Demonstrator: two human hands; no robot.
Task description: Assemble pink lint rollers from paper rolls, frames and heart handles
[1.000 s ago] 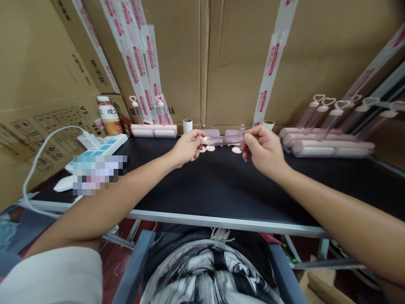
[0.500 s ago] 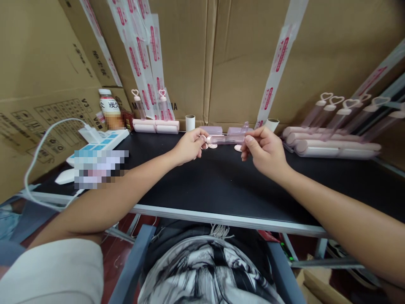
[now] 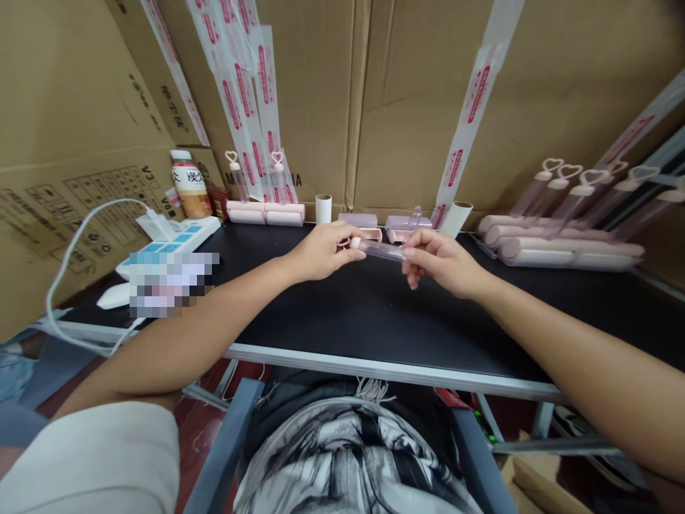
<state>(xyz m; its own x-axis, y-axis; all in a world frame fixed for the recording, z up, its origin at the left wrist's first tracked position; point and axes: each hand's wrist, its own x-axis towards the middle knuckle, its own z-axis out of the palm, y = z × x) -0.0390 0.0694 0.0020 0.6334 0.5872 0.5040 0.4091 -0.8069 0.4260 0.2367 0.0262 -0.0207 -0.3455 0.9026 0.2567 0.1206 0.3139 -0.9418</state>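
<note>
Above the black, smooth-topped desk (image 3: 342,307), the person's left hand (image 3: 324,251) pinches the pale cap end of a clear pinkish tube (image 3: 382,250) while the right hand's (image 3: 436,263) fingers grip its other end, near carton (image 3: 300,93) lettering reading "V3" and "V6".

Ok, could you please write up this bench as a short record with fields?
Left hand: grip on the capped end of the tube
Right hand: grip on its other end
Tube: clear pinkish, held over the table, roughly level
Back left: bottle, upright; power strip with a plug in it
Back middle: two white cylinders
Far right: several heart-topped wands above pink rolls
Behind: taped cardboard
Unclear: pixelated item near the power strip
</note>
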